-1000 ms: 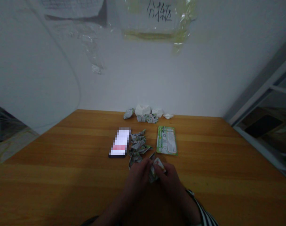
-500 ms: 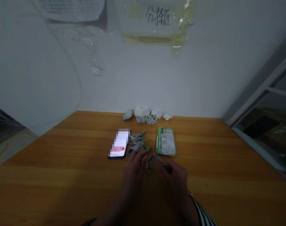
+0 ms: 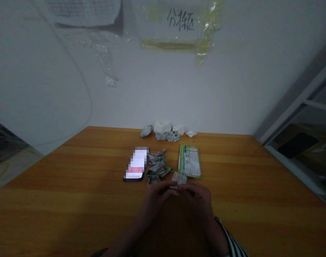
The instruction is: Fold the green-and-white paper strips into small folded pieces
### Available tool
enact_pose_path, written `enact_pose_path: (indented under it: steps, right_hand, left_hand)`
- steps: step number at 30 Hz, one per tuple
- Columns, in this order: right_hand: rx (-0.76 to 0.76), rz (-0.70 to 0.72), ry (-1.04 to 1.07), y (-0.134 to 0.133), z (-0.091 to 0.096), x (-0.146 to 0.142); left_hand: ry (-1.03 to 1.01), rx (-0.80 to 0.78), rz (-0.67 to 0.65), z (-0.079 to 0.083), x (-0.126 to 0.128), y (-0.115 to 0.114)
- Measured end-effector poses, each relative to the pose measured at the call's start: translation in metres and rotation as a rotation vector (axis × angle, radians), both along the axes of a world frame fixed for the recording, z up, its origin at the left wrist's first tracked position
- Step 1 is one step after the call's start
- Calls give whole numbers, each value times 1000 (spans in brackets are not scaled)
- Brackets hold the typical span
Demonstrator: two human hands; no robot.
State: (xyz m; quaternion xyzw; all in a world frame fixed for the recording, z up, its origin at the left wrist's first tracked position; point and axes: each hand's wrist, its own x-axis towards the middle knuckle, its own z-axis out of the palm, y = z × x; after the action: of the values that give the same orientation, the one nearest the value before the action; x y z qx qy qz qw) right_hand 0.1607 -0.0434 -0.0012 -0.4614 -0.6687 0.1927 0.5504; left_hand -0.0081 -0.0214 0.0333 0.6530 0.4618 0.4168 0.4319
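My left hand point(image 3: 159, 196) and my right hand point(image 3: 197, 201) meet at the front of the wooden table point(image 3: 219, 214), pinching a small folded piece of printed paper point(image 3: 179, 178) between their fingertips. Most of that piece shows above my fingers. Just left of it lies a heap of folded printed paper pieces point(image 3: 157, 166), close to my left hand. A green-edged printed leaflet point(image 3: 189, 161) lies flat just beyond my right hand. A smartphone point(image 3: 136, 163) with a blurred, lit screen lies left of the heap.
Along the far table edge sit crumpled white paper point(image 3: 162, 126) and several folded printed pieces point(image 3: 167, 136). A taped sign with handwritten characters point(image 3: 180, 19) hangs on the wall point(image 3: 152, 89). A pale metal frame point(image 3: 294, 96) stands at the right. A striped sleeve point(image 3: 231, 241) shows at my right forearm.
My hands have drawn closer together. The paper piece now sits flatter and higher between my fingertips, and its printed face shows more clearly. The heap, leaflet and phone stay put.
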Motion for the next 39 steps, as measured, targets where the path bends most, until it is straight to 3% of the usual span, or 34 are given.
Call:
enact_pose_path:
  steps: [6,12,15,19,23,39]
  right_hand:
    - [-36,-90,99,3,14,4]
    - [-330,155,345,10,12,10]
    - [-417,142,485,9,10,2]
    - [-361,9,470,4,13,-8]
    - [-295,-68,379,1,17,-10]
    - [-445,-14,614,5,20,-13]
  left_hand:
    - [-36,-36,-58,9,1,-1]
    - [-104,-116,-29,8,-2,0]
    - [-146,-155,42,5,2,-1]
    - [-221,-205,149,2,9,-4]
    - [-302,-260,139,-3,12,-6]
    - [-409,-278,135,-2,18,-14]
